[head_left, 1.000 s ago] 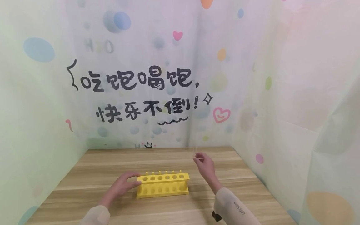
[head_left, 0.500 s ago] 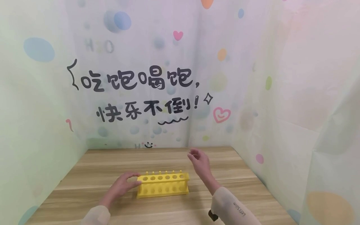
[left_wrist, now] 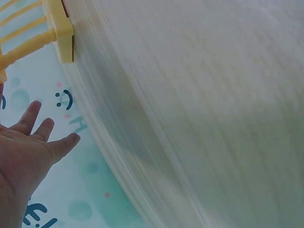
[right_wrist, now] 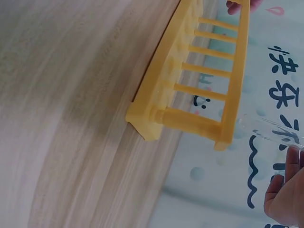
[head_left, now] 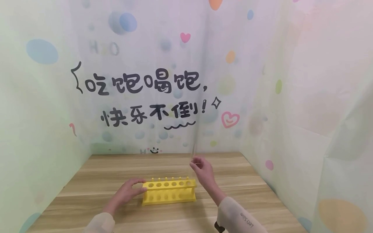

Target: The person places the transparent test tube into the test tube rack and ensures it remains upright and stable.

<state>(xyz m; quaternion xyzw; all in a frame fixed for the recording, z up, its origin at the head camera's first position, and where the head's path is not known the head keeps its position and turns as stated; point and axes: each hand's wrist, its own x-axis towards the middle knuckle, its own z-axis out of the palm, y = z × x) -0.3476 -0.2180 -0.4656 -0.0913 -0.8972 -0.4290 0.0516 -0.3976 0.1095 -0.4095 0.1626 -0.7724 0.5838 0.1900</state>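
Note:
A yellow test tube rack [head_left: 170,187] with a row of round holes stands upright on the table. At its left end, my left hand [head_left: 128,191] grips the top plate between thumb and index finger; the other fingers spread away from it in the left wrist view. Above the rack's right end, my right hand [head_left: 204,171] pinches a clear test tube [right_wrist: 270,129]. The tube is hard to see in the head view. In the right wrist view its lower end hangs just above the rack's top plate, close to the end hole.
The wood-grain table [head_left: 122,165] extends around the rack on all sides. Pale printed curtains [head_left: 140,48] with dots and black writing enclose its back and sides. A small dark object [head_left: 219,227] shows beneath the right sleeve.
My right hand has moved left with the test tube, from beside the rack to over its right end. My left hand stays on the rack.

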